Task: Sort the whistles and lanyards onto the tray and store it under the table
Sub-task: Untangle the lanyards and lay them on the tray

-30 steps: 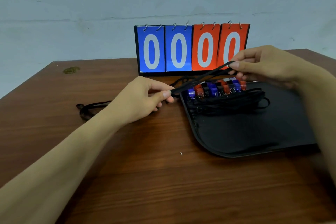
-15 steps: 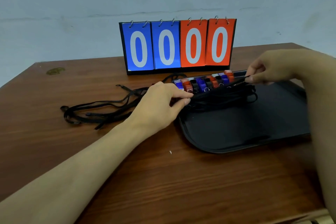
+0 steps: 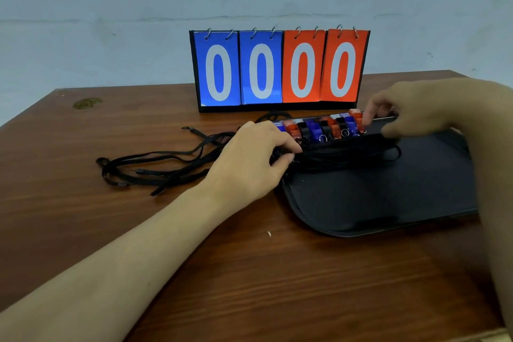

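Black tray (image 3: 374, 203) lies on the wooden tabletop (image 3: 138, 230) toward its right edge, rounded near-left corner facing the camera. Row of whistles (image 3: 322, 129), blue, red and black, lined along the tray's far rim, several with metal rings showing. Just in front of them, a bundle of black lanyards (image 3: 347, 154) lies across the tray.

Left hand (image 3: 249, 164): fingers curled down over the left end of the bundle at the tray's left rim, thumb and fingertips pinching the straps. A second earlier this hand pinched one strap lifted in the air; that strap is now down with the bundle.

Right hand (image 3: 410, 108): blurred, over the right end of the whistle row. Half a second ago it pinched the strap's right end; now its fingers look loose, one fingertip near a red whistle. Whether it grips anything, cannot tell.

Loose lanyards (image 3: 155, 166) sprawl on the bare tabletop left of the tray, partly under the left wrist, unchanged.

Flip scoreboard (image 3: 279, 69) stands at the far edge behind the tray, reading 00 blue, 00 red.
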The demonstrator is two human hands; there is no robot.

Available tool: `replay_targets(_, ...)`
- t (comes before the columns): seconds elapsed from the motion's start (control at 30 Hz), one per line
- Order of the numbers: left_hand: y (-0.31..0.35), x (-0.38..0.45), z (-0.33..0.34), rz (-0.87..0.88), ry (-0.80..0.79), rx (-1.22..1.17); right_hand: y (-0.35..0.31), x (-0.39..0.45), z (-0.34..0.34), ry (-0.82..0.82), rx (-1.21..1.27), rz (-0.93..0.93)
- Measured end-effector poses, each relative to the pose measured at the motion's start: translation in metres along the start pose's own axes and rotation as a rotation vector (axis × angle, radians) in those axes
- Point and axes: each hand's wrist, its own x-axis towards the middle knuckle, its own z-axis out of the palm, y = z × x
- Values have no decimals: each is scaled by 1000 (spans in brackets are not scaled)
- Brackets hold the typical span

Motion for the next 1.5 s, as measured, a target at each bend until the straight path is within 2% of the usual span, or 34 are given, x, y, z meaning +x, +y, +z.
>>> replay_targets(0.1,-3,0,0,11,20,-8,-9,-2,1,30,26,-78)
replay_targets(0.37,-6,0,-3,18,39,-27,-19,1,7,241,57,-193)
replay_targets(0.5,-6,1,-13,13,94,-21,-31,3,8,513,148,-290)
replay_targets(0.57,-7,2,-20,8,120,13,-39,4,12,562,181,-334)
replay_targets(0.73,-23,-2,-42,-40,181,33,-50,12,25,482,178,-390)
replay_targets(0.8,-35,-4,-52,-79,161,72,-53,13,29,469,176,-410)
replay_targets(0.97,-68,-10,-73,-303,-125,249,-59,13,30,495,232,-436)
replay_targets(1.07,-72,-11,-78,-377,-231,311,-60,13,33,492,241,-453)
replay_targets(1.33,-67,-11,-77,-366,-260,252,-64,14,36,470,235,-485)
replay_targets(1.5,-67,-10,-74,-354,-198,217,-65,16,36,473,228,-499)
